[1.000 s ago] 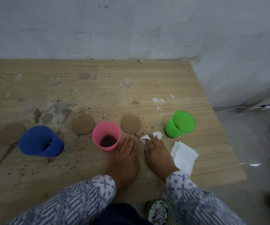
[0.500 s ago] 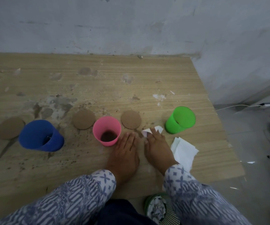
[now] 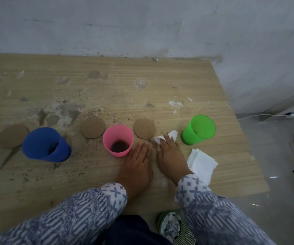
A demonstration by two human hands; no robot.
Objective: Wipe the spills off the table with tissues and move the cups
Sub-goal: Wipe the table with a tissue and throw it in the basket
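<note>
Three cups stand in a row on the wooden table (image 3: 142, 80): a blue cup (image 3: 45, 145) at left, a pink cup (image 3: 118, 142) with dark liquid in the middle, and a green cup (image 3: 198, 132) at right. My right hand (image 3: 170, 157) lies flat, its fingers pressing a white tissue (image 3: 166, 137) onto the table between the pink and green cups. My left hand (image 3: 137, 167) rests flat on the table beside the pink cup, holding nothing. Dark spill specks are scattered in front of the blue cup.
Round brown coasters (image 3: 92, 127) (image 3: 144, 128) (image 3: 13, 135) lie behind the cups. A stack of white tissues (image 3: 201, 164) sits near the table's right front edge. A green bin (image 3: 173, 227) with crumpled tissues stands below the table. A grey wall runs behind.
My right hand has slid the tissue a little farther away, toward the coaster and the green cup. The left hand stays flat in place.
</note>
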